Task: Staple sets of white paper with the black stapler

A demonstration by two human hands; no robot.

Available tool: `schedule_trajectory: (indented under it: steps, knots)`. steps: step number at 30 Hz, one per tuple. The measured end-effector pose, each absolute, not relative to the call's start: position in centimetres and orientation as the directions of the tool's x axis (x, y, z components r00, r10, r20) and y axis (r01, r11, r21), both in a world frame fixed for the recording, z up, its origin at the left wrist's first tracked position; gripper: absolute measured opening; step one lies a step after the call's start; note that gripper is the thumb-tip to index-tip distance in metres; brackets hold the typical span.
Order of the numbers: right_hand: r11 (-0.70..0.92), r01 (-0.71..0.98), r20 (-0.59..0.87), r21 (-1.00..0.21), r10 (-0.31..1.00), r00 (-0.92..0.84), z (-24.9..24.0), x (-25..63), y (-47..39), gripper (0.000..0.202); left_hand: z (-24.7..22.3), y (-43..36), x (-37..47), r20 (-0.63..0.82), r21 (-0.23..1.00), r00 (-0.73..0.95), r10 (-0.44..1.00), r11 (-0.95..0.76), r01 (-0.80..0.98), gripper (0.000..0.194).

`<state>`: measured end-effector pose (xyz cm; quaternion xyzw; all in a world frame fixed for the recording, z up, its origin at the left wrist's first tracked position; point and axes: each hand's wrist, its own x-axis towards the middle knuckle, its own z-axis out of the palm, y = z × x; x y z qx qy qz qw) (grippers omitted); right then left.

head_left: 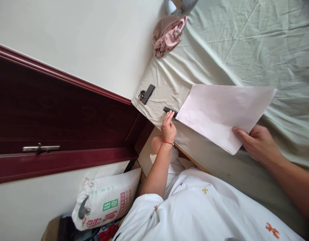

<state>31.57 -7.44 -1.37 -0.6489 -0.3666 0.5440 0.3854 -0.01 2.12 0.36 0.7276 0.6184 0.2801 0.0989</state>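
My right hand (259,142) pinches the near right corner of a stack of white paper (219,110), thumb on top. The sheets lie tilted over the bed's edge, slightly bowed. At their near left corner is a small, narrow black stapler-like tool (166,109). My left hand (168,129) has its fingers on this tool, covering part of it; how the tool meets the paper is hidden. Farther left, another black bar-shaped thing (148,94) rests on the sheet, with small dark metal pieces (141,95) beside it.
A pale green sheet (264,43) covers the bed. Crumpled pink cloth (166,36) lies by the wall. To the left is a dark red wooden panel (69,110) with a metal bolt (41,148). A full white printed sack (106,201) stands below it on the floor.
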Motion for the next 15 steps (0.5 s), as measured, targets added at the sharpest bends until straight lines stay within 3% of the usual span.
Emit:
schedule_trajectory:
  steps: [15]
  knots:
    - [-0.459,0.077,-0.448,-0.885,0.885,0.125,-1.71,31.71,-7.34,0.043,-0.50,2.38,-0.55,0.294,0.482,0.105,0.950,-0.242,0.842,0.072]
